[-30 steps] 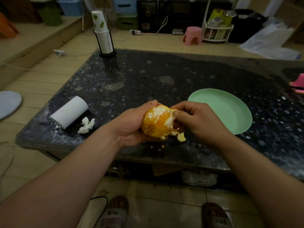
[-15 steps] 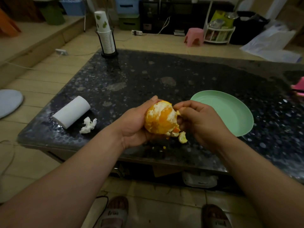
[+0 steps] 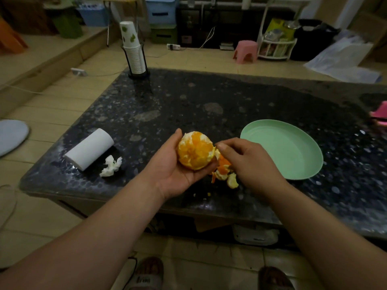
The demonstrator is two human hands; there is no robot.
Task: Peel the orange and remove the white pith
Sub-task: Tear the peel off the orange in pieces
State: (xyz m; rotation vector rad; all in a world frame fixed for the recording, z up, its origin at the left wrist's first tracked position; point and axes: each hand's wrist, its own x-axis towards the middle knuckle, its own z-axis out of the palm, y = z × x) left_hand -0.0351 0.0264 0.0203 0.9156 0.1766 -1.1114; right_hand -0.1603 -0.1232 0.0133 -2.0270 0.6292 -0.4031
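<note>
A mostly peeled orange (image 3: 194, 150) with patches of white pith lies in my left hand (image 3: 170, 167), whose fingers curl round it from below and the left. My right hand (image 3: 245, 162) is at the orange's right side, its thumb and fingers pinching a strip of peel (image 3: 217, 152) still joined to the fruit. More peel hangs below that hand, and loose peel pieces (image 3: 227, 177) lie on the dark table just beneath. Both hands hover over the table's near edge.
A green plate (image 3: 293, 164) sits right of my hands. A white paper roll (image 3: 90, 149) and a crumpled tissue (image 3: 111, 166) lie to the left. A cup stack in a black holder (image 3: 134, 53) stands at the far left corner of the speckled table (image 3: 188, 101).
My left hand has turned the orange so more bare flesh faces up. My right hand has drawn slightly away to the right, pulling the peel strip down.
</note>
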